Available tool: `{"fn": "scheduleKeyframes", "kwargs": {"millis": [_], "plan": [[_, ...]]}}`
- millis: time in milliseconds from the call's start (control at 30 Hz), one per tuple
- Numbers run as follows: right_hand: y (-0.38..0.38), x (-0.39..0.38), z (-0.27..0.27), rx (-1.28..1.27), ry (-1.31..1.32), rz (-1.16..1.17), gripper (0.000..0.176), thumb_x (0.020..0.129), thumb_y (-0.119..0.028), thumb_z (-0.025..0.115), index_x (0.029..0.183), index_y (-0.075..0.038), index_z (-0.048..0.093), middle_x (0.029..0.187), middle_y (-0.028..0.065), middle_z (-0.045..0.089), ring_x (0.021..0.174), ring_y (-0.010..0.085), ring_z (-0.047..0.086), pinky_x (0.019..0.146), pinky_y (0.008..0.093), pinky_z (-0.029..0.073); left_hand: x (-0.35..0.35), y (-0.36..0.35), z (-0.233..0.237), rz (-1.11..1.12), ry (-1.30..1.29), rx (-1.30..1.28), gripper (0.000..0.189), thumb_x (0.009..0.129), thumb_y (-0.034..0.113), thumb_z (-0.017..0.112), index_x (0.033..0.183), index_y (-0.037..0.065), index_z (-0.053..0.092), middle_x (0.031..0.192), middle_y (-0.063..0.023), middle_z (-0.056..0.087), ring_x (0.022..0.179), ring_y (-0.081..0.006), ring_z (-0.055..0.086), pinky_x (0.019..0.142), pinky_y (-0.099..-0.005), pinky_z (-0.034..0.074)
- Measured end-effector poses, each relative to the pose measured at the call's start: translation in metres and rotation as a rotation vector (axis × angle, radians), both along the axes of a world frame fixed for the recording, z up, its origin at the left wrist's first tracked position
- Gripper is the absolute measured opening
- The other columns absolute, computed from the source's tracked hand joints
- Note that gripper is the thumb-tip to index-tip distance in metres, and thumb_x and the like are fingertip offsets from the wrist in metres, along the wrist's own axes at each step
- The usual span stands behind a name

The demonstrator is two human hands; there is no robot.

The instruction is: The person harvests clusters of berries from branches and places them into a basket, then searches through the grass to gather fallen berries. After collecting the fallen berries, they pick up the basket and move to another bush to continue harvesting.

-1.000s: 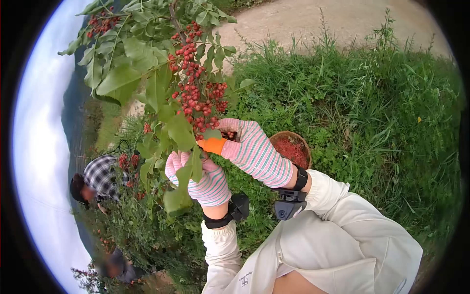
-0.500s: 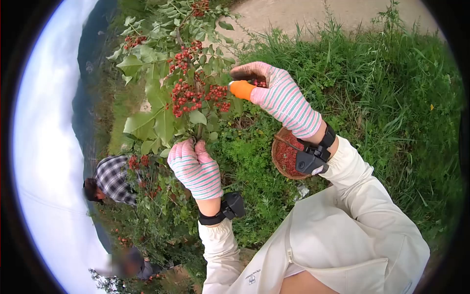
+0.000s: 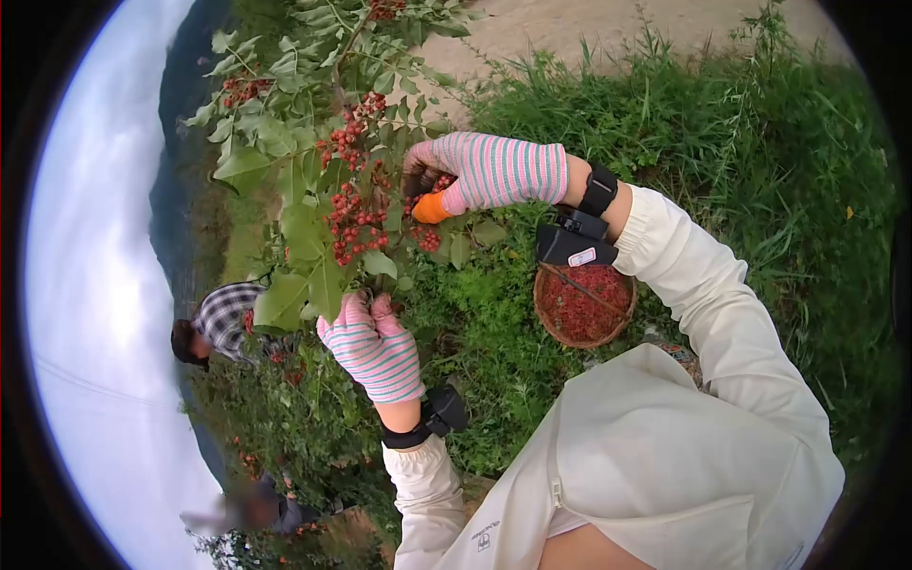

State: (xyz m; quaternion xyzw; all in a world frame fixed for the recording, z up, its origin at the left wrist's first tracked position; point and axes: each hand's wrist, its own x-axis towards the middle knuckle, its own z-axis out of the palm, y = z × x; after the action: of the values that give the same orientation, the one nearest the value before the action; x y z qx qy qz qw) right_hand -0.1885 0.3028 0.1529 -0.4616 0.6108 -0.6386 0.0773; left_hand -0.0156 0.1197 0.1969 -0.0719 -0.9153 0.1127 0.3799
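Observation:
My left hand, in a pink-and-green striped glove, is closed in a pinch on the branch just below the berry clusters; its fingertips are partly hidden. Up the branch, my right hand, in a matching glove with dark-stained fingers and an orange thumb cover, curls around a cluster of red Sichuan pepper berries. More red berry clusters hang beside it among green leaves. A round wicker basket full of red berries stands in the grass below my right wrist.
Two people work among the bushes at left: one in a checked shirt, another in dark clothing. Tall grass covers the ground at right. A bare dirt path runs along the top. Black devices are strapped to my wrists.
My right hand has moved left in the view, onto the berry cluster. My left hand keeps its pinch on the branch. The basket shows more fully now.

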Motion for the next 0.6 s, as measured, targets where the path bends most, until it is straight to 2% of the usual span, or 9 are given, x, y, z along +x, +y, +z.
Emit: {"fn": "scheduleKeyframes", "kwargs": {"millis": [67,100,200,333,433,533,600], "plan": [[0.009,0.002,0.011,0.155,0.009,-0.016,0.040,0.076,-0.021,0.063,0.108,0.000,0.051,0.085,0.0066,0.059,0.076,0.0123,0.054,0.070,0.0271,0.045,0.001,0.002,0.001,0.036,-0.015,-0.007,0.019,0.078,0.006,0.061,0.093,-0.004,0.056,0.097,-0.0177,0.058,0.094,-0.0328,0.052,0.084,-0.0408,0.041],[0.002,-0.006,0.000,0.060,0.062,-0.012,0.044,0.078,-0.026,0.062,0.111,0.001,0.050,0.085,0.0071,0.058,0.071,0.0124,0.052,0.065,0.0278,0.044,0.000,0.002,0.001,0.023,-0.025,-0.005,0.019,0.078,0.006,0.061,0.093,-0.004,0.056,0.097,-0.0179,0.058,0.095,-0.0333,0.052,0.085,-0.0410,0.041],[-0.008,-0.018,-0.006,0.014,-0.033,0.096,0.045,0.078,-0.025,0.062,0.112,0.001,0.049,0.088,0.0084,0.058,0.074,0.0124,0.052,0.066,0.0276,0.044,-0.002,0.001,-0.005,0.028,-0.047,0.055,0.019,0.078,0.006,0.061,0.093,-0.003,0.055,0.098,-0.0184,0.057,0.096,-0.0340,0.051,0.085,-0.0414,0.040],[-0.001,-0.019,-0.002,0.086,-0.148,0.121,0.047,0.078,-0.025,0.061,0.115,0.001,0.049,0.093,0.0087,0.059,0.082,0.0123,0.054,0.072,0.0268,0.044,-0.005,-0.004,-0.012,-0.010,0.017,0.122,0.020,0.078,0.008,0.062,0.093,-0.003,0.055,0.100,-0.0192,0.056,0.097,-0.0351,0.051,0.087,-0.0422,0.040],[-0.009,-0.030,-0.014,-0.015,-0.017,0.143,0.050,0.078,-0.027,0.060,0.117,0.002,0.047,0.095,0.0084,0.059,0.083,0.0128,0.053,0.073,0.0277,0.045,-0.007,-0.008,-0.014,-0.002,0.022,0.161,0.020,0.078,0.009,0.062,0.093,-0.003,0.055,0.102,-0.0196,0.056,0.098,-0.0355,0.051,0.088,-0.0422,0.039],[-0.008,-0.029,-0.015,0.012,-0.023,0.148,0.052,0.077,-0.028,0.060,0.117,0.003,0.046,0.092,0.0090,0.058,0.079,0.0123,0.052,0.067,0.0291,0.045,-0.006,-0.008,-0.010,0.040,-0.060,0.046,0.020,0.078,0.009,0.062,0.094,-0.003,0.055,0.103,-0.0200,0.056,0.099,-0.0361,0.050,0.089,-0.0422,0.038],[-0.008,-0.029,-0.013,0.048,-0.062,0.255,0.054,0.076,-0.028,0.061,0.116,0.004,0.046,0.089,0.0099,0.057,0.072,0.0130,0.052,0.061,0.0293,0.045,-0.005,-0.007,-0.009,0.062,-0.084,0.038,0.021,0.079,0.009,0.062,0.094,-0.003,0.055,0.100,-0.0202,0.057,0.097,-0.0362,0.052,0.089,-0.0424,0.039]]}}
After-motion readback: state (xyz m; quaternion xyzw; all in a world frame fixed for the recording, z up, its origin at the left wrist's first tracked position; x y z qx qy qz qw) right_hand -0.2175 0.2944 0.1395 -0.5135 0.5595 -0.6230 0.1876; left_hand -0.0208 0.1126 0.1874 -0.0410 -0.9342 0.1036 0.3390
